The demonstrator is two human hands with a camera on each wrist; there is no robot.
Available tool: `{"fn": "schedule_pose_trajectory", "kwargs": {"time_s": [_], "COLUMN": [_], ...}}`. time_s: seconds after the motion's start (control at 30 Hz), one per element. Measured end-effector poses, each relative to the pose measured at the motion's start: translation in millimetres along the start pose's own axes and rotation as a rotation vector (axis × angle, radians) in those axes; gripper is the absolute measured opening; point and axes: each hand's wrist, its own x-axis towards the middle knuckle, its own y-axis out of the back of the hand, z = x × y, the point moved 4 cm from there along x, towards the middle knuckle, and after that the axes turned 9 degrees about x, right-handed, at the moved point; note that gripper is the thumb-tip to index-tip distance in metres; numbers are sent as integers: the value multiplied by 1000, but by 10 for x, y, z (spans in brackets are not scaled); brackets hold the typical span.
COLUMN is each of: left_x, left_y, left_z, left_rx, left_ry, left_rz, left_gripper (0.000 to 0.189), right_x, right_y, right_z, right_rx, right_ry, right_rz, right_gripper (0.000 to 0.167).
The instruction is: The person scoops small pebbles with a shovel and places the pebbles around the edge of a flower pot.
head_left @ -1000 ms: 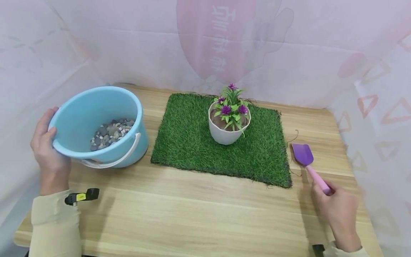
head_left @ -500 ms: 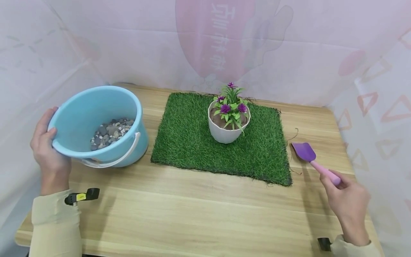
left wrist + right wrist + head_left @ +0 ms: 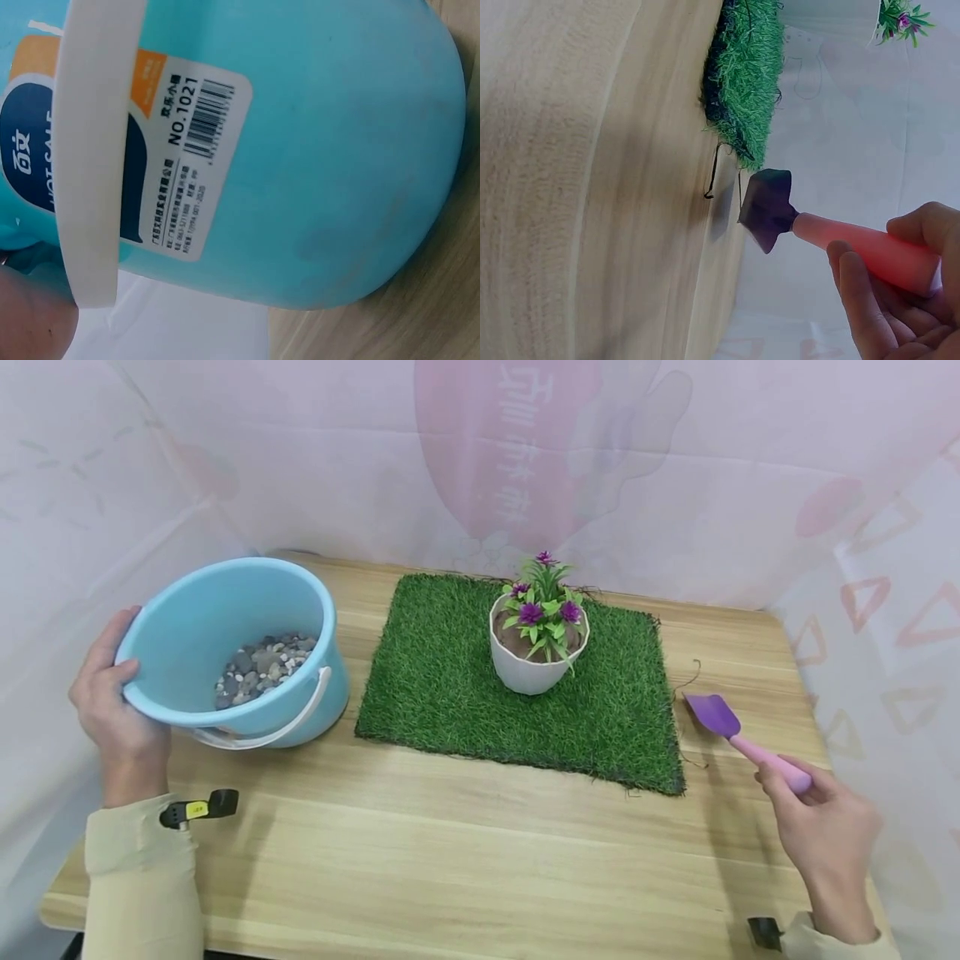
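On the left, my left hand grips the rim of a light blue bucket, thumb inside the edge. The bucket leans toward that hand, and grey and white pebbles lie in it. Its white handle hangs down across a printed label in the left wrist view. At the right, my right hand holds a small garden trowel by its pink handle, between thumb and fingers. The trowel's purple blade points away to the left, over the table beside the grass mat.
A white pot with a purple-flowered plant and brown filling stands on the green mat in the middle. Loose dark strands stick out from the mat's right edge. Printed white cloth encloses the wooden table at the back and sides.
My right hand has moved to the right, swinging the trowel's handle outward while its blade stays near the same spot. The left hand and bucket look unchanged.
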Motion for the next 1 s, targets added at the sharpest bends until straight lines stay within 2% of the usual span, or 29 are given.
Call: {"fn": "schedule_pose_trajectory", "kwargs": {"time_s": [0.1,0.27,0.5,0.67,0.83,1.0], "left_x": [8,-16,-69,-121,-191,-266], "left_y": [8,36,67,76,95,124], "left_z": [-1,-44,-32,23,62,79], "left_rx": [-54,-134,-61,-85,-62,-9], "left_ry": [15,86,80,72,54,57], "left_rz": [7,21,4,-17,-61,-77], "left_gripper": [55,53,53,51,51,52], "right_x": [-3,-51,-76,-68,-71,-65], "right_y": [8,43,55,38,41,50], "right_z": [-10,36,31,11,12,-10], "right_rx": [15,16,23,89,83,76], "right_ry": [-6,-30,17,21,38,38], "right_rz": [1,-4,15,31,37,41], "right_gripper": [26,24,22,20,22,26]}}
